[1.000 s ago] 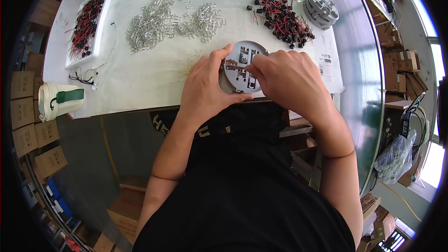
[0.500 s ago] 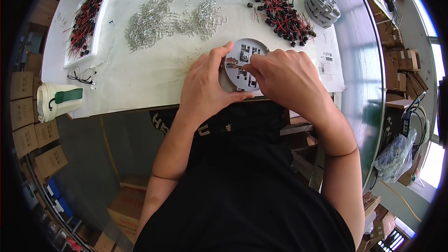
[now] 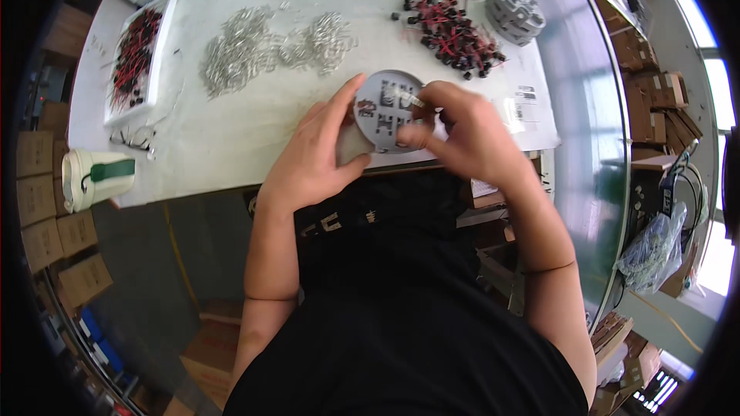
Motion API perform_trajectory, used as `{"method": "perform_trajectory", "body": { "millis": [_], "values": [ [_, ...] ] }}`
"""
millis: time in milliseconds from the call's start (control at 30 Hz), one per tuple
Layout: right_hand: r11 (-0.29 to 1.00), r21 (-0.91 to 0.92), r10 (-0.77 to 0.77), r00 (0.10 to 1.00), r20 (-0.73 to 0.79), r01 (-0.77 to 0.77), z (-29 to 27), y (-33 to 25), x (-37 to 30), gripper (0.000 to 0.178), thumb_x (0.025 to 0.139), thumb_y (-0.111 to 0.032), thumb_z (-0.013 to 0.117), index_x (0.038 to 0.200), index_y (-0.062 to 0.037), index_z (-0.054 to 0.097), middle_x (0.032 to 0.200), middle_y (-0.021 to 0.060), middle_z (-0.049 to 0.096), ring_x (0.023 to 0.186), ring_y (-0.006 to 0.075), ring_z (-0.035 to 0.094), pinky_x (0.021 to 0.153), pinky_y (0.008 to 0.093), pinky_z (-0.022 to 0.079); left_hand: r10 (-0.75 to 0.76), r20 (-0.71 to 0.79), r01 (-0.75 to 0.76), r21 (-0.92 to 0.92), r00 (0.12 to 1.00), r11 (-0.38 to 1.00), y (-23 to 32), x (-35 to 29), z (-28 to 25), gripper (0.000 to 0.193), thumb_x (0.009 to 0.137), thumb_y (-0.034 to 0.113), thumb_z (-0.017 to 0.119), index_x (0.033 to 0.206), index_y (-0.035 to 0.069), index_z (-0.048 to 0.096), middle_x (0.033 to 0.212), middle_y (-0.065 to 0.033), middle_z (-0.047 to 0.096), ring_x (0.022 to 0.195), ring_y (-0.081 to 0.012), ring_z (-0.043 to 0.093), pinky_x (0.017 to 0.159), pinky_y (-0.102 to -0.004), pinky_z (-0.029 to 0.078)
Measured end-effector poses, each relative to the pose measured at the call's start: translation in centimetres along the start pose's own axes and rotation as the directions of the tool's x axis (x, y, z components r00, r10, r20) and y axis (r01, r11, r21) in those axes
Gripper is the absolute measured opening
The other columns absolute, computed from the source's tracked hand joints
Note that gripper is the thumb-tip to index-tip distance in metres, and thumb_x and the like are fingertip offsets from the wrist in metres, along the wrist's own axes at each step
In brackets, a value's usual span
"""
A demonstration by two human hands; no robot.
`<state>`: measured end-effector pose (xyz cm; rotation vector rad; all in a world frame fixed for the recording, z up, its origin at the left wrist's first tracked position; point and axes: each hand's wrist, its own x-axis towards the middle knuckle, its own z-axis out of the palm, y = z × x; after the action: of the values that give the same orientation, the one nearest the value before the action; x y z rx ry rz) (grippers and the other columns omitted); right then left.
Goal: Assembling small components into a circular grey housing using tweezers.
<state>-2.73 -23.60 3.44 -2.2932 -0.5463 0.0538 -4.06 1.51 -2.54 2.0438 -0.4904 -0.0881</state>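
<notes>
A round grey disc-shaped fixture [image 3: 373,125] with rectangular slots lies at the table's near edge, between my hands. A small brownish piece sits in its left slot. My left hand [image 3: 308,156] is at the disc's left side, thumb and forefinger spread wide, fingertips by the rim; a gap shows between palm and disc. Over the disc's right side is my right hand [image 3: 472,132], its fingers curved and smeared by motion. Its thumb lies over the lower right of the disc. A pale smeared strip shows by its forefinger; I cannot make out whether the hand holds it.
Behind lie piles of clear U-shaped pieces [image 3: 239,50] and black parts with red wires [image 3: 455,35]. More wired parts fill a white tray [image 3: 165,38] at left. Two grey fixtures [image 3: 515,14] stand farther back. Glasses [image 3: 137,137] and a cream-green cup [image 3: 77,177] are at left.
My left hand has shifted left, widening the gap to the disc. My right hand has opened out from its pinch over the slots and moved toward the disc's right rim.
</notes>
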Motion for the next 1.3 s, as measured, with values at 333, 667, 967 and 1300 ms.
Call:
{"method": "perform_trajectory", "body": {
  "millis": [333, 667, 967, 1300],
  "values": [
    [0.876, -0.413, -0.398, 0.857, -0.326, 0.25, 3.4, -0.3, -1.9, 0.05, 0.085, -0.013, 0.086, 0.132, -0.0101, 0.071, 0.094, 0.0077, 0.073, 0.072, 0.0253, 0.073, 0.06, 0.0353, 0.057, -0.103, -0.272, -0.03, -0.442, 0.957, 0.896, 0.2, 1.2, 2.0, 0.033, 0.101, -0.001, 0.069, 0.133, 0.003, 0.071, 0.104, -0.0107, 0.07, 0.088, -0.0149, 0.067, 0.077, -0.0237, 0.052],
    [0.717, 0.086, 0.252, 0.141, -0.957, -0.692, -25.1, 33.2, -14.1, 0.046, 0.101, -0.034, 0.068, 0.137, -0.0049, 0.069, 0.113, 0.0188, 0.078, 0.106, 0.0277, 0.075, 0.093, 0.0407, 0.057, 0.064, -0.405, -0.078, -0.019, 0.912, 0.997, -2.2, 0.3, -1.0, 0.017, 0.101, 0.001, 0.072, 0.116, 0.003, 0.08, 0.084, -0.0064, 0.061, 0.071, -0.015, 0.056, 0.066, -0.0288, 0.047],
    [0.931, 0.019, 0.271, 0.658, -0.703, -0.364, -19.2, 21.9, -3.8, 0.029, 0.096, -0.028, 0.078, 0.114, -0.0056, 0.081, 0.088, 0.0104, 0.078, 0.083, 0.0164, 0.074, 0.076, 0.0297, 0.056, -0.013, -0.343, -0.005, -0.051, 0.939, 0.999, -1.5, 0.0, -0.3, 0.016, 0.095, 0.004, 0.081, 0.111, 0.001, 0.08, 0.092, -0.0072, 0.07, 0.078, -0.0135, 0.066, 0.071, -0.0263, 0.053],
    [0.847, -0.41, 0.091, 0.854, -0.512, -0.337, -12.6, 13.0, 6.4, 0.018, 0.094, -0.02, 0.08, 0.105, -0.0049, 0.08, 0.09, 0.0036, 0.073, 0.082, 0.016, 0.069, 0.077, 0.0343, 0.054, 0.018, -0.358, -0.038, -0.05, 0.933, 0.998, -2.2, -1.0, -1.1, 0.025, 0.091, 0.006, 0.083, 0.115, 0.003, 0.079, 0.102, -0.0096, 0.077, 0.088, -0.0174, 0.071, 0.08, -0.0308, 0.056]
  ]
}}
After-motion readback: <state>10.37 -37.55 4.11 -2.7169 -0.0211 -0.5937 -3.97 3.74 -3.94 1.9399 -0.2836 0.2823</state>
